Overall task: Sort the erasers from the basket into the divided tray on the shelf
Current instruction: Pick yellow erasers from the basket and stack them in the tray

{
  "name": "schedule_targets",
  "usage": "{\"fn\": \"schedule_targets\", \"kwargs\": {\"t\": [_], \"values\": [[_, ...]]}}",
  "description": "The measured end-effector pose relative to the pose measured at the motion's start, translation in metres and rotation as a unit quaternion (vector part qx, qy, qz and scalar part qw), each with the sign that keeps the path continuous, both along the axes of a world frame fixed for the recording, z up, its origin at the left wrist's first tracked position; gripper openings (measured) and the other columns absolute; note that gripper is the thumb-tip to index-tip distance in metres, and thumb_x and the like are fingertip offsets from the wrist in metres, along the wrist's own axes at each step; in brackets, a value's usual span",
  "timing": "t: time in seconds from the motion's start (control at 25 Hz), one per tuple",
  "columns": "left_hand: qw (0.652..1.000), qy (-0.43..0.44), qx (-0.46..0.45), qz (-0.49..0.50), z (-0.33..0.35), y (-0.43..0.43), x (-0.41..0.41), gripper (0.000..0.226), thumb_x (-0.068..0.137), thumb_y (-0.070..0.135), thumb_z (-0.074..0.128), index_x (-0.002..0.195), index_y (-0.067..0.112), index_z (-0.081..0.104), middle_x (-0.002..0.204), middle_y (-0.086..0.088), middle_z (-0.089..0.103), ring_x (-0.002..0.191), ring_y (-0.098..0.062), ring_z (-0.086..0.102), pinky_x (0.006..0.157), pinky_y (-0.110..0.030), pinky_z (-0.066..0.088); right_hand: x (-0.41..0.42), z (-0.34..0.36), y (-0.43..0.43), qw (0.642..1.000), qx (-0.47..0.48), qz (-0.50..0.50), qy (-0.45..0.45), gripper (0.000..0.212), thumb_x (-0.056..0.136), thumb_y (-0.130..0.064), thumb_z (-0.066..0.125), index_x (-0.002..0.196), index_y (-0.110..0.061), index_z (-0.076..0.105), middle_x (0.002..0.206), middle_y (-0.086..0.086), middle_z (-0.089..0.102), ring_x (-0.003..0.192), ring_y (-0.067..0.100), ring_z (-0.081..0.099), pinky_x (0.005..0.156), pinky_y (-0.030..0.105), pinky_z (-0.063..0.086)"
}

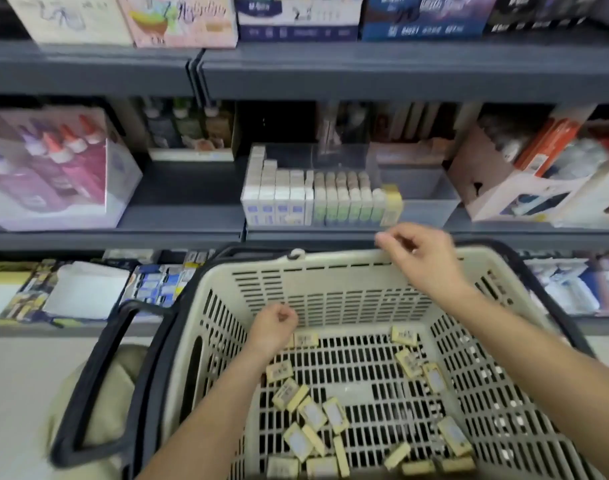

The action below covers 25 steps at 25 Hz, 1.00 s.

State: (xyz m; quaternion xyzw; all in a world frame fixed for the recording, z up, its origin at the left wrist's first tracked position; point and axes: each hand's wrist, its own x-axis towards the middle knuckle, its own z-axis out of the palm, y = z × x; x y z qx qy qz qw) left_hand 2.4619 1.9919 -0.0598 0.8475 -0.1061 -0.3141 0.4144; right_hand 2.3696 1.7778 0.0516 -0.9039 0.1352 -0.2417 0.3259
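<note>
Yellow erasers (335, 414) scattered in beige slotted basket (330, 268); clear divided tray (420, 188) behind, upright rows inside.
</note>
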Motion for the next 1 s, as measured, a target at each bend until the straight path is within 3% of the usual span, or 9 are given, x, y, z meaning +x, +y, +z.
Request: {"fn": "schedule_targets", "kwargs": {"t": [0.08, 0.16, 0.28, 0.4, 0.48, 0.64, 0.8, 0.92, 1.0], "values": [[1.000, 0.011, 0.022, 0.008, -0.020, 0.008, -0.002, 0.021, 0.095, 0.015, 0.052, 0.114, 0.010, 0.060, 0.119, -0.004, 0.060, 0.108, -0.018, 0.055, 0.088, -0.026, 0.045, -0.009, -0.036, 0.029, 0.988, -0.058, 0.095, 0.102, 0.029, 0.091, -0.036, 0.052, 0.080, -0.014, 0.068, 0.074, -0.006, 0.067, 0.068, 0.004, 0.058, 0.069, 0.023, 0.048], [0.998, 0.009, 0.057, -0.013, -0.036, 0.015, -0.009, 0.026, 0.096, 0.013, 0.049, 0.120, 0.012, 0.059, 0.123, -0.005, 0.059, 0.100, -0.013, 0.055, 0.081, -0.022, 0.045, -0.015, -0.078, 0.053, 0.942, -0.108, 0.198, 0.247, 0.027, 0.093, -0.034, 0.050, 0.097, -0.015, 0.068, 0.096, 0.000, 0.067, 0.086, 0.011, 0.059, 0.084, 0.033, 0.049], [0.996, -0.009, 0.087, -0.008, -0.048, 0.023, -0.016, 0.035, 0.096, 0.007, 0.047, 0.130, 0.013, 0.053, 0.121, -0.007, 0.059, 0.091, -0.014, 0.057, 0.070, -0.017, 0.045, -0.022, -0.129, 0.081, 0.864, -0.117, 0.294, 0.392, 0.041, 0.092, -0.036, 0.052, 0.130, -0.021, 0.050, 0.132, 0.001, 0.050, 0.120, 0.016, 0.047, 0.102, 0.032, 0.039], [0.992, -0.043, 0.113, -0.029, -0.052, 0.024, -0.015, 0.044, 0.093, 0.002, 0.045, 0.135, 0.015, 0.048, 0.121, -0.010, 0.060, 0.101, -0.022, 0.059, 0.079, -0.024, 0.046, -0.023, -0.163, 0.099, 0.835, -0.096, 0.311, 0.444, 0.059, 0.089, -0.038, 0.057, 0.141, -0.023, 0.034, 0.135, 0.005, 0.042, 0.120, 0.022, 0.047, 0.098, 0.036, 0.042], [0.992, -0.022, 0.113, -0.041, -0.054, 0.023, -0.012, 0.046, 0.094, -0.001, 0.042, 0.137, 0.015, 0.046, 0.120, -0.007, 0.060, 0.102, -0.021, 0.057, 0.081, -0.023, 0.045, -0.022, -0.173, 0.109, 0.834, -0.084, 0.309, 0.450, 0.055, 0.090, -0.035, 0.056, 0.139, -0.025, 0.035, 0.128, 0.006, 0.044, 0.113, 0.024, 0.051, 0.090, 0.035, 0.047], [0.993, 0.117, 0.000, 0.029, -0.057, 0.019, -0.014, 0.040, 0.094, -0.006, 0.043, 0.131, 0.010, 0.051, 0.118, -0.003, 0.054, 0.093, -0.015, 0.058, 0.069, -0.017, 0.049, -0.020, -0.173, 0.104, 0.856, -0.082, 0.280, 0.426, 0.027, 0.090, -0.033, 0.054, 0.114, -0.021, 0.055, 0.115, 0.001, 0.051, 0.106, 0.020, 0.055, 0.081, 0.030, 0.046], [0.996, -0.036, 0.081, 0.033, -0.065, 0.024, -0.016, 0.036, 0.094, 0.008, 0.049, 0.129, 0.016, 0.054, 0.122, -0.005, 0.061, 0.090, -0.010, 0.055, 0.078, -0.022, 0.047, -0.017, -0.165, 0.066, 0.880, -0.092, 0.185, 0.428, 0.045, 0.084, -0.054, 0.054, 0.118, -0.025, 0.055, 0.119, -0.003, 0.050, 0.108, 0.015, 0.051, 0.092, 0.032, 0.046], [0.977, -0.097, 0.161, -0.102, -0.073, 0.024, -0.020, 0.045, 0.089, 0.022, 0.058, 0.133, 0.026, 0.048, 0.123, -0.002, 0.059, 0.101, -0.019, 0.057, 0.088, -0.034, 0.049, -0.004, -0.168, 0.061, 0.900, -0.117, 0.151, 0.392, 0.047, 0.088, -0.039, 0.055, 0.132, -0.026, 0.044, 0.133, -0.003, 0.045, 0.123, 0.018, 0.043, 0.103, 0.034, 0.036], [0.959, -0.131, 0.197, -0.157, -0.077, 0.019, -0.022, 0.047, 0.086, 0.035, 0.062, 0.129, 0.030, 0.047, 0.123, 0.001, 0.055, 0.111, -0.022, 0.051, 0.094, -0.038, 0.043, 0.000, -0.175, 0.069, 0.898, -0.113, 0.143, 0.400, 0.046, 0.088, -0.023, 0.057, 0.132, -0.023, 0.042, 0.134, -0.001, 0.043, 0.123, 0.022, 0.043, 0.102, 0.034, 0.037]]}}
